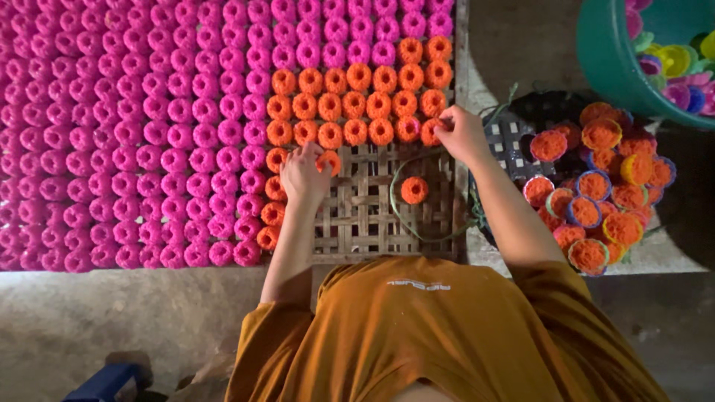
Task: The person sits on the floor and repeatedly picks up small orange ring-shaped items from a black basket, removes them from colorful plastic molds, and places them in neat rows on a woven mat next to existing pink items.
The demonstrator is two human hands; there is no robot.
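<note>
Woven bamboo tray (357, 216): I see it largely covered by rows of pink ring cakes (134, 126), then orange ring cakes (357, 104). Dark basket (514, 141) at right holds filled moulds (596, 186). Left hand (302, 173) pinches one orange cake (328, 159); right hand (462, 134) pinches another (432, 132) at row's end. Both lie flat, hole upward, no long axis. Loose cake (414, 190) sits between them.
</note>
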